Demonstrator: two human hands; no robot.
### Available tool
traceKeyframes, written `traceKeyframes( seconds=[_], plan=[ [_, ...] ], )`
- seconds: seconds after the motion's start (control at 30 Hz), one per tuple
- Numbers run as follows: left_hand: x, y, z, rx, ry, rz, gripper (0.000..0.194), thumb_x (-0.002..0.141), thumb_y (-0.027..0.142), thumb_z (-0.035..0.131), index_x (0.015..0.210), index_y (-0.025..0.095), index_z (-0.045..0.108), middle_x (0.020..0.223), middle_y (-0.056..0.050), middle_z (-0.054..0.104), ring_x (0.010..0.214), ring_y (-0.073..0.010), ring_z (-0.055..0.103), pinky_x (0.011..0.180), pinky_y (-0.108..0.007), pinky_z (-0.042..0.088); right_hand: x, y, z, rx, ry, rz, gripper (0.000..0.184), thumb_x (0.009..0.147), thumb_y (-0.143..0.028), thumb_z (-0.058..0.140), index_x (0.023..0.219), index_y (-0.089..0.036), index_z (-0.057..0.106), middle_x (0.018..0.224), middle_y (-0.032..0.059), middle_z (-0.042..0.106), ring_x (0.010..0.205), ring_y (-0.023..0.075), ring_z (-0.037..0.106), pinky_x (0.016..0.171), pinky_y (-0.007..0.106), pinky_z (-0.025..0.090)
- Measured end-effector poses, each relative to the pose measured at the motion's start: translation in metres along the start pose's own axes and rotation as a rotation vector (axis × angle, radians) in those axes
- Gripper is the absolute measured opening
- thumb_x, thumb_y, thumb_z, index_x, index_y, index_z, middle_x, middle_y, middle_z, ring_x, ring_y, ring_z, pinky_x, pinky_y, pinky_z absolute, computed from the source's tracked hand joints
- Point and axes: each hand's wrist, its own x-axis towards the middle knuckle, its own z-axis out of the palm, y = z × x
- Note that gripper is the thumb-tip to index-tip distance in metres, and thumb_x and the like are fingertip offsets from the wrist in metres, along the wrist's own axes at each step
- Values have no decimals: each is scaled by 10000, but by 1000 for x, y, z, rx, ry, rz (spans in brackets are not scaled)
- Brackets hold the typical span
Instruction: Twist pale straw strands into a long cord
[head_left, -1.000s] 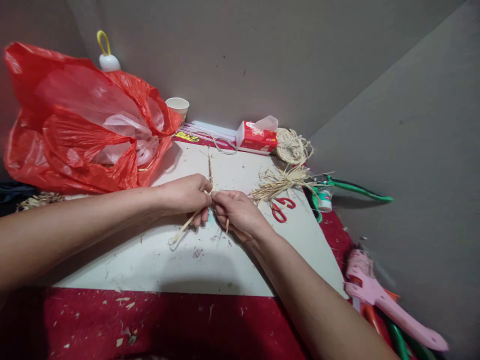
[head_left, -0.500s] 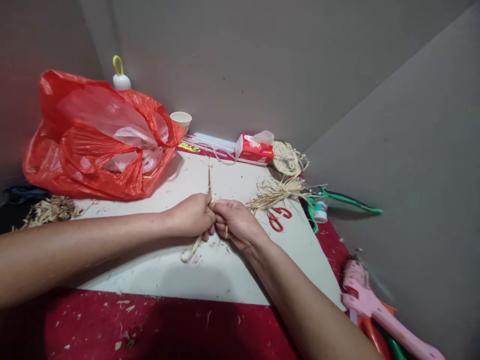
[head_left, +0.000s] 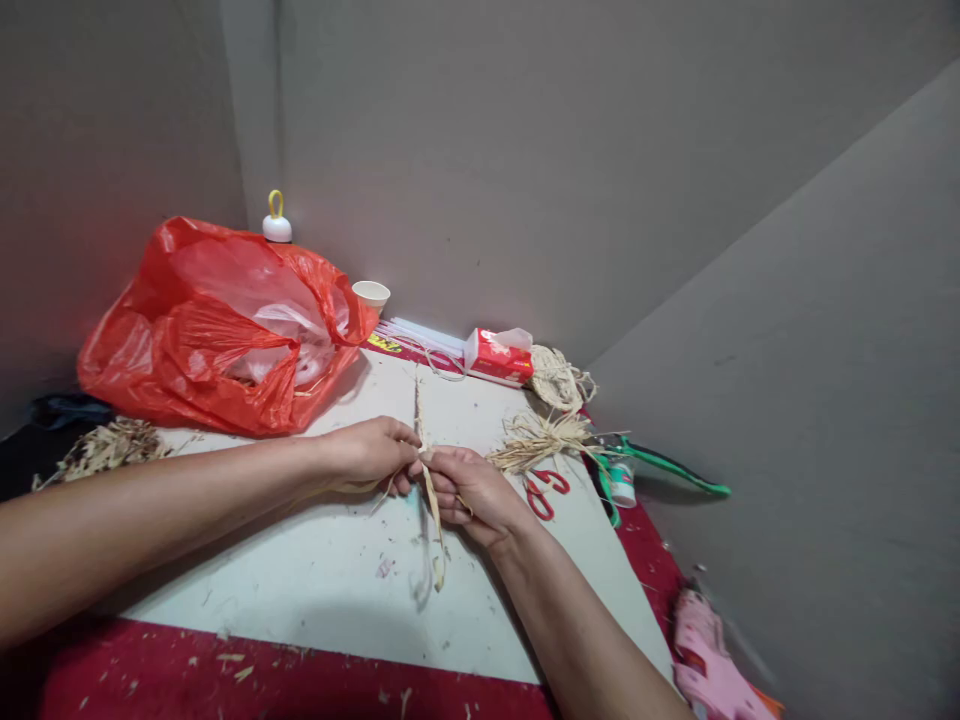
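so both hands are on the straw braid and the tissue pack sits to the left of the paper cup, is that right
Not quite: the tissue pack sits to the right of the paper cup, as the head view shows. The left hand and right hand are indeed on the straw braid.

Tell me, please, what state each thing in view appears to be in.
Straw braid, near end unbraided
Left grip, pinching the braid
Right grip, pinching its near strands
Straw bundle, loose, splayed
Red-handled scissors, lying flat, blades hidden
Red plastic bag, open, crumpled
Tissue pack, open, tissue sticking out
Paper cup, upright, uncovered
Green-handled tool, handles spread
Pink tool, partly out of frame; state unclear
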Motion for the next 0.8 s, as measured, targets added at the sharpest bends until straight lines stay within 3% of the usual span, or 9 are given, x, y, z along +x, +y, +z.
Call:
traceKeyframes(
  seconds=[0.13, 0.23, 0.37, 0.47, 0.53, 0.63, 0.8],
  plan=[
    [3, -1, 9, 231, -41, 109, 202, 780, 190, 397, 595, 160, 472, 492, 51, 437, 414, -67, 341, 453, -202, 288, 0, -2, -6, -35, 0, 13, 224, 700, -320, 660, 653, -137, 539, 421, -122, 243, 352, 16, 133, 307, 148, 77],
    [3, 2, 2, 459, -5, 238, 211, 780, 202, 418, 611, 149, 533, 569, 33, 507, 523, -85, 415, 545, -202, 334, -1, -6, -9, -93, 6, 38, 205, 707, -323, 647, 683, -145, 548, 429, -122, 243, 355, 22, 127, 316, 155, 71],
    [8, 4, -5, 587, -29, 291, 242, 779, 186, 392, 691, 147, 614, 671, 10, 600, 624, -116, 501, 642, -214, 369, -3, -9, -11, -243, 20, 9, 214, 746, -356, 601, 694, -153, 562, 395, -120, 257, 334, 34, 137, 324, 176, 102],
    [15, 1, -4, 560, -65, 294, 252, 762, 189, 392, 671, 148, 623, 656, 11, 587, 599, -109, 473, 616, -209, 354, -4, -11, -13, -413, 65, -26, 222, 767, -352, 561, 670, -151, 563, 381, -106, 289, 337, 46, 174, 340, 188, 127],
    [20, -2, -3, 466, -89, 262, 266, 765, 221, 389, 610, 151, 594, 554, 30, 494, 519, -93, 392, 538, -206, 317, -4, -12, -15, -536, 87, -54, 223, 779, -331, 530, 658, -146, 566, 397, -93, 311, 358, 53, 215, 362, 190, 151],
    [24, -5, 1, 293, -119, 154, 263, 765, 277, 412, 589, 152, 563, 466, 65, 332, 417, -73, 237, 428, -221, 198, -4, -11, -19, -708, 94, -83, 214, 797, -283, 481, 673, -140, 581, 431, -80, 323, 395, 61, 250, 394, 194, 170],
    [24, -5, 7, 161, -106, 25, 198, 720, 262, 446, 622, 151, 578, 407, 83, 295, 355, -60, 167, 393, -240, 108, -5, -11, -21, -889, 109, -113, 207, 815, -240, 435, 710, -144, 585, 494, -67, 337, 449, 72, 260, 427, 200, 194]
  ],
)
